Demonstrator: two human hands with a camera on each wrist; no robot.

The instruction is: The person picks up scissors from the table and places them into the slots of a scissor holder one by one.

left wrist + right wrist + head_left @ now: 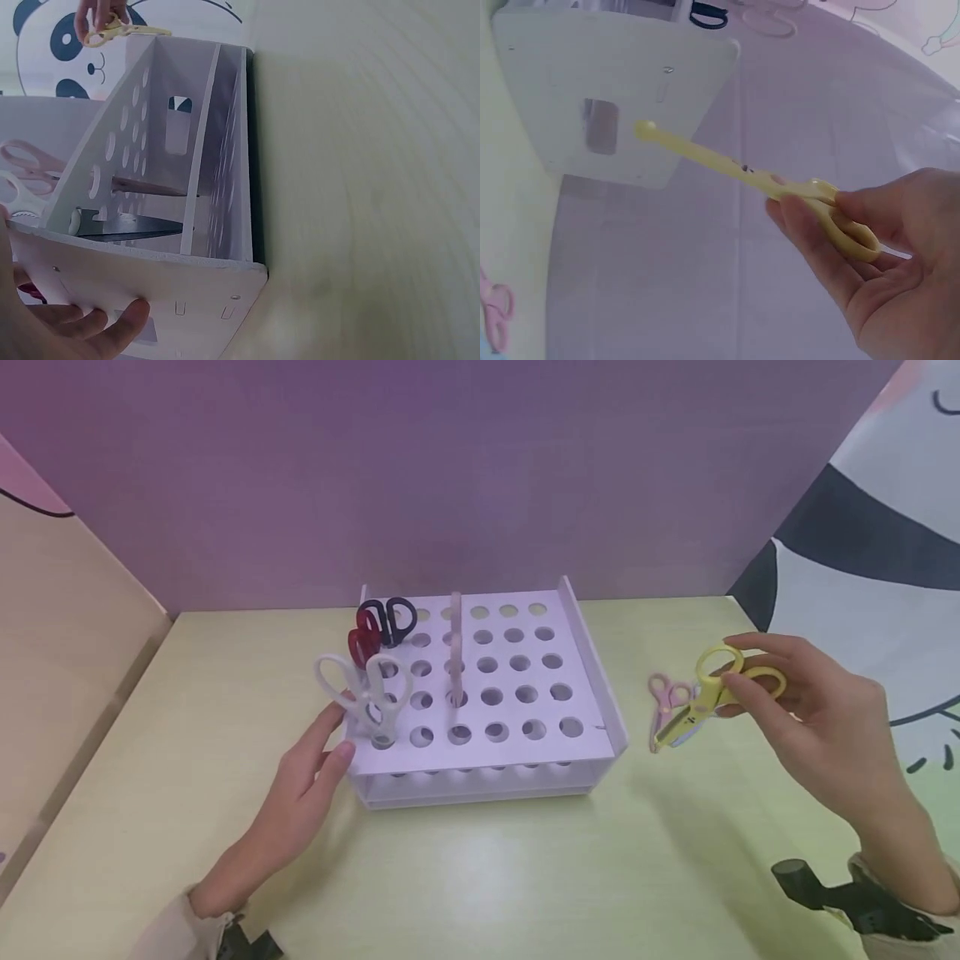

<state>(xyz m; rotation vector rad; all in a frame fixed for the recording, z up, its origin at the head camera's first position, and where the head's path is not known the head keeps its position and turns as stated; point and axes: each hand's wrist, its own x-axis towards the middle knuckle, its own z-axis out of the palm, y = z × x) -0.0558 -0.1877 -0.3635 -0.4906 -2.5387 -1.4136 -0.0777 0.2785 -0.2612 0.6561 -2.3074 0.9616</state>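
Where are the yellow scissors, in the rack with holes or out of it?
Out. The right hand holds the yellow scissors in the air, to the right of the white rack in the head view.

- Yellow scissors (703,702): smooth moulded plastic, handles and blade casing alike, with a soft gloss where the light catches.
- White rack (512,713): flat, smooth panels, mostly matt, plastic or painted board, I can't tell which from here; one panel's edge looks slightly rough.
- Screw head (668,70) on its side: small, shiny metal.
- Grey blade (131,226) inside it: metal, dully reflective.
- Black handles (389,622) and red handles (365,639): smooth plastic.
- White handles (372,681): plastic too, pale and smooth.
- Surface (480,860): smooth, satin sheen, faintly wood-grained.
- Purple backdrop (480,468): matt.
- Sleeve (168,931): soft-looking cloth.
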